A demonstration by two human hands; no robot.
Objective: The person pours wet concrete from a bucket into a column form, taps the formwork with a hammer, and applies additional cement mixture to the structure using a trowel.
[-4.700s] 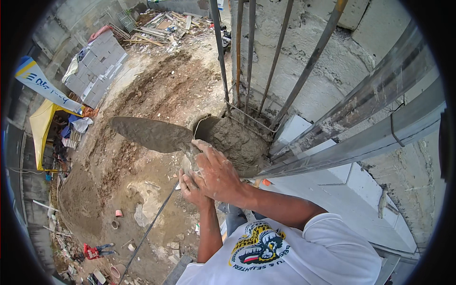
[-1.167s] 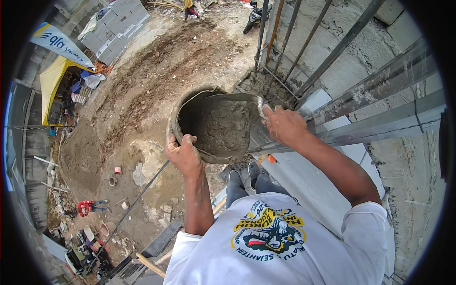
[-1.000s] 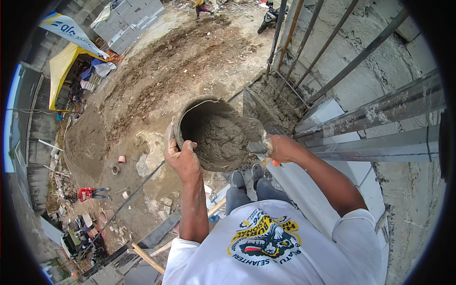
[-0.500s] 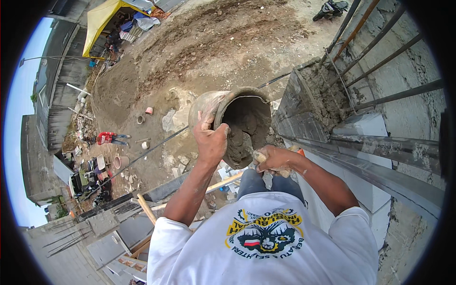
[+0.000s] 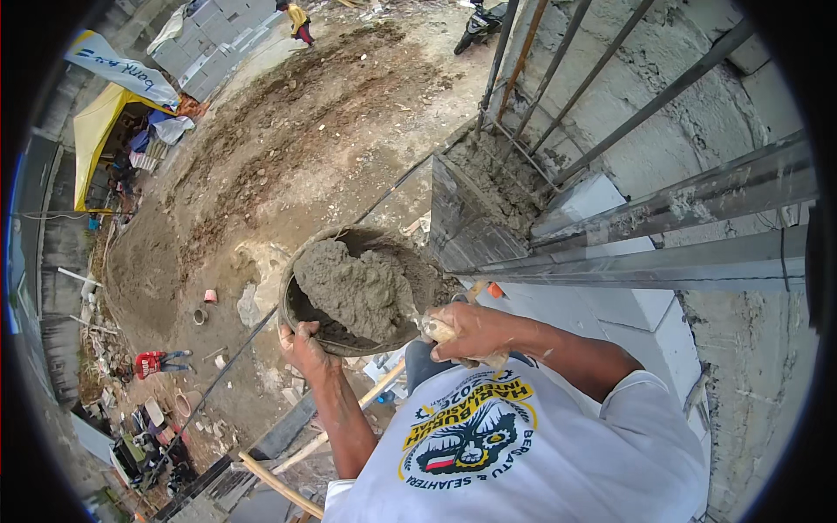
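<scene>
Head view: open space lay left of the round, mortar-smeared bucket (image 5: 303, 314), near the straight-edged formwork (image 5: 471, 225); the left hand (image 5: 307, 353) gripped the bucket's rim; the right hand (image 5: 478, 331) closed round the trowel (image 5: 436, 329) handle, lumpy mortar (image 5: 353, 288) heaped at the bucket's mouth.

The bucket (image 5: 301, 305) is directly ahead of the torso (image 5: 575, 453), with mortar (image 5: 353, 283) inside. The left hand (image 5: 307, 350) is at its near left rim; the right hand (image 5: 478, 331), around the trowel (image 5: 439, 330) handle, at its near right. The formwork (image 5: 464, 218) stands ahead and right, bars (image 5: 602, 74) upright in its fill (image 5: 497, 179). The canopy (image 5: 98, 131) is far left.
</scene>
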